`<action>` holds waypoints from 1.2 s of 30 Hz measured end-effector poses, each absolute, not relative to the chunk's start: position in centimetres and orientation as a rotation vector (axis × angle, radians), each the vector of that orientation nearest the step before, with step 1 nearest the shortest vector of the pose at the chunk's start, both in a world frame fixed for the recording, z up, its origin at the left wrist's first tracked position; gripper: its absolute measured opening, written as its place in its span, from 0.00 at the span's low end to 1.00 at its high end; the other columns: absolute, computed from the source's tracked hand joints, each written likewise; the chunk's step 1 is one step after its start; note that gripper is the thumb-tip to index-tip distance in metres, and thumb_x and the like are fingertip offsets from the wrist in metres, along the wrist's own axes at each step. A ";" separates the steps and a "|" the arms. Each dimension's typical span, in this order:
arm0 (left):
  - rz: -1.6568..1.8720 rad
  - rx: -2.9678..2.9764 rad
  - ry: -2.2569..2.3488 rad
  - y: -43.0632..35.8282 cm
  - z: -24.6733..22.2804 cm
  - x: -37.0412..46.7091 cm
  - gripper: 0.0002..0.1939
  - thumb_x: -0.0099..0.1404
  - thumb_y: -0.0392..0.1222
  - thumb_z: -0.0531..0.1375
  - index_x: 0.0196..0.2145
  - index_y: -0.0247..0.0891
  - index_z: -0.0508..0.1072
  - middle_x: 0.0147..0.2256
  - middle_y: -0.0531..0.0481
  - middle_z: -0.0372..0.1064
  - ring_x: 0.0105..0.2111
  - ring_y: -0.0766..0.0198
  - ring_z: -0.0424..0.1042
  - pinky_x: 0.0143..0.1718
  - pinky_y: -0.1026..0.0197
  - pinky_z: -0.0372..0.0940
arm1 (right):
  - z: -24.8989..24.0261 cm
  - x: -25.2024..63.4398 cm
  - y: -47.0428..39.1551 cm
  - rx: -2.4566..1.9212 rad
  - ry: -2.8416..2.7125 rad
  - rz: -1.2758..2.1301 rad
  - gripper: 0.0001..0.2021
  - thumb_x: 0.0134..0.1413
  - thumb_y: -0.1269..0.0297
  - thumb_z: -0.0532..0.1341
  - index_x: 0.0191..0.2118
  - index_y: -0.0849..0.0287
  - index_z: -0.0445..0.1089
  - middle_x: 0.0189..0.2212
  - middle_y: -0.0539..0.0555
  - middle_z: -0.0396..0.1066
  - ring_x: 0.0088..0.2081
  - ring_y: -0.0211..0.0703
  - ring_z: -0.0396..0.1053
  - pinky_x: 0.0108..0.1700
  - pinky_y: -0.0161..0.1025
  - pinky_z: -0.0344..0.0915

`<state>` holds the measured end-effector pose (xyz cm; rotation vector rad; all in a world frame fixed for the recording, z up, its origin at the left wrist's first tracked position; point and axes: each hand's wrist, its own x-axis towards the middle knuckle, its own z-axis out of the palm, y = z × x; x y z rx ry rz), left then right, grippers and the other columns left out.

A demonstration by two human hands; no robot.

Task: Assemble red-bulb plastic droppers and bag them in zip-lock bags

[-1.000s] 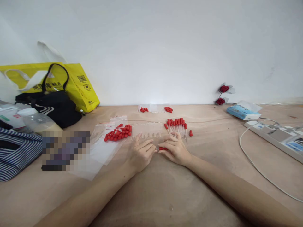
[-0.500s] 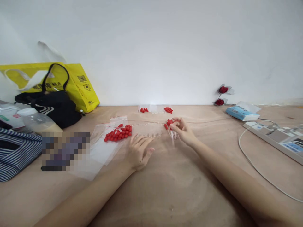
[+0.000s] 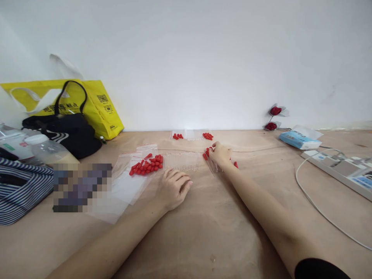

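My left hand point(image 3: 176, 189) rests on the table with loosely bent fingers and nothing in them. Just beyond its fingertips lies a row of thin clear glass tubes point(image 3: 181, 161). My right hand point(image 3: 221, 154) reaches down with fingertips pinched at a red-bulbed dropper point(image 3: 209, 152); its grip is partly hidden. Beside those fingers lie more droppers with red rubber bulbs point(image 3: 205, 156), their tubes pointing toward me. Another red bulb point(image 3: 236, 164) shows past my right wrist. Left of my left hand, a pile of loose red rubber bulbs point(image 3: 148, 164) lies on clear zip bags point(image 3: 126, 190).
Near the wall are small groups of red bulbs point(image 3: 207, 136) on a clear bag point(image 3: 192, 134). At left stand a yellow bag point(image 3: 107, 116), a black bag point(image 3: 78, 135) and a bottle point(image 3: 55, 151). A tissue pack point(image 3: 299, 139) and a power strip point(image 3: 340, 166) lie at right.
My right hand has lowered onto the droppers, and the pale tube that hung below its fingers is out of sight. My left hand stays about where it was, its fingers more bent.
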<state>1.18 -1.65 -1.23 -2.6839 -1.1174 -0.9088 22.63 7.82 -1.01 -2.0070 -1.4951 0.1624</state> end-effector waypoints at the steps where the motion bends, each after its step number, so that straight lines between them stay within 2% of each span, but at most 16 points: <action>1: -0.901 -2.676 -1.112 -1.6 -1.3 1.3 0.08 0.61 0.40 0.52 0.32 0.40 0.71 0.35 0.51 0.71 0.37 0.61 0.66 0.46 0.51 0.54 | -1.1 22.5 7.8 -2.024 -1.521 0.115 0.11 0.50 0.63 0.53 0.38 0.61 0.65 0.31 0.59 0.71 0.40 0.53 0.66 0.45 0.51 0.49; 6: -0.887 -2.546 -1.199 -0.4 -1.6 3.1 0.08 0.57 0.42 0.56 0.34 0.40 0.71 0.39 0.47 0.69 0.40 0.56 0.64 0.44 0.50 0.56 | -0.7 23.5 6.6 -2.008 -1.596 -0.036 0.13 0.51 0.58 0.51 0.37 0.60 0.65 0.34 0.57 0.69 0.39 0.49 0.65 0.43 0.48 0.50; 11: -0.844 -2.379 -1.405 2.4 -1.4 6.6 0.07 0.54 0.41 0.58 0.32 0.39 0.71 0.41 0.44 0.66 0.42 0.52 0.61 0.47 0.43 0.50 | -0.2 27.1 3.5 -2.090 -1.632 -0.123 0.12 0.50 0.56 0.51 0.32 0.58 0.66 0.34 0.56 0.69 0.39 0.49 0.65 0.41 0.45 0.52; 16: -0.785 -2.332 -1.592 4.8 -1.1 9.4 0.05 0.52 0.40 0.58 0.29 0.38 0.72 0.40 0.42 0.65 0.43 0.50 0.59 0.45 0.43 0.50 | -0.6 31.1 1.6 -2.242 -1.648 0.114 0.15 0.46 0.52 0.55 0.32 0.60 0.65 0.30 0.57 0.69 0.33 0.46 0.66 0.30 0.37 0.55; 18: -0.738 -2.326 -1.649 5.4 -1.1 10.1 0.06 0.53 0.40 0.57 0.29 0.39 0.72 0.40 0.42 0.65 0.43 0.50 0.59 0.45 0.43 0.49 | -0.8 31.8 1.4 -2.251 -1.662 0.189 0.17 0.44 0.51 0.57 0.33 0.61 0.65 0.30 0.57 0.69 0.32 0.45 0.67 0.28 0.35 0.55; 23: -0.667 -2.307 -1.732 6.9 -1.2 11.1 0.09 0.53 0.40 0.56 0.30 0.36 0.74 0.39 0.39 0.65 0.42 0.48 0.59 0.44 0.42 0.48 | -1.2 31.9 1.5 -2.245 -1.665 0.291 0.16 0.42 0.53 0.59 0.33 0.61 0.65 0.32 0.58 0.70 0.34 0.45 0.67 0.29 0.35 0.57; 29: -0.575 -2.265 -1.796 7.8 -1.0 12.1 0.10 0.52 0.39 0.56 0.29 0.32 0.74 0.36 0.35 0.66 0.41 0.46 0.59 0.42 0.42 0.48 | -1.9 31.1 1.8 -2.206 -1.625 0.318 0.11 0.43 0.62 0.58 0.34 0.62 0.66 0.31 0.58 0.71 0.33 0.45 0.68 0.29 0.35 0.58; 33: -0.542 -2.251 -1.777 7.6 -0.4 12.3 0.07 0.51 0.37 0.58 0.27 0.32 0.74 0.35 0.35 0.67 0.40 0.46 0.60 0.41 0.43 0.49 | -1.9 31.0 1.8 -2.192 -1.595 0.309 0.14 0.44 0.64 0.57 0.38 0.65 0.66 0.32 0.61 0.71 0.34 0.46 0.68 0.30 0.35 0.59; 36: -0.549 -2.255 -1.712 6.4 0.6 11.1 0.07 0.53 0.36 0.56 0.26 0.33 0.74 0.35 0.36 0.67 0.41 0.46 0.59 0.40 0.43 0.49 | -1.2 31.2 1.8 -2.168 -1.566 0.311 0.17 0.45 0.63 0.56 0.42 0.67 0.64 0.30 0.59 0.71 0.31 0.44 0.68 0.29 0.34 0.59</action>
